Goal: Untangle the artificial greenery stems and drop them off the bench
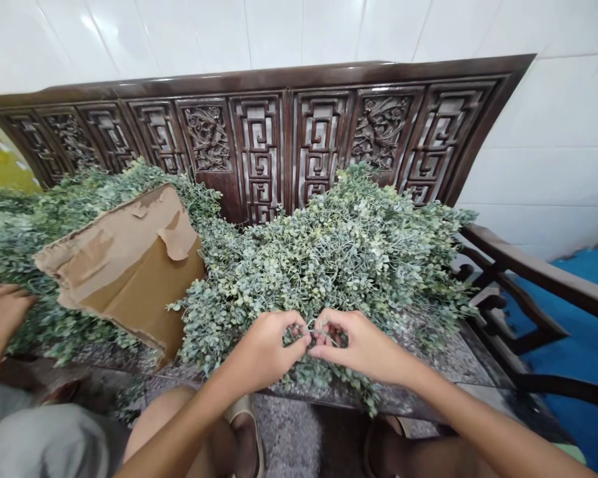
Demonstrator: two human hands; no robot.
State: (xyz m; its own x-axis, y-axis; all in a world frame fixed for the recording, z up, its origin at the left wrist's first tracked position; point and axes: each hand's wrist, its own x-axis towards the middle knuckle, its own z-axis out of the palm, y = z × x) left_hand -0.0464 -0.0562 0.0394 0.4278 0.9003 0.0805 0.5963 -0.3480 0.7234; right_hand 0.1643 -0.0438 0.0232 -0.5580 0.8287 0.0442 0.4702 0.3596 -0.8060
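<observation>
My left hand [274, 342] and my right hand [351, 342] meet fingertip to fingertip at the front of a big heap of artificial greenery [329, 259]. Thumb and fingers of each hand pinch a thin leafy sprig [311, 332] between them; its exact shape is mostly hidden by my fingers. Small grey-green leaves hang below my hands over the front edge of the bench seat [403, 398]. Behind my fingers the greenery is piled up against the carved wooden backrest [289, 146].
A torn cardboard piece [129, 265] leans among more greenery [80, 199] on the left. Another person's hand [4, 312] is at the far left edge. The wooden armrest [543, 279] bounds the right side, with a blue surface [578, 345] beyond it.
</observation>
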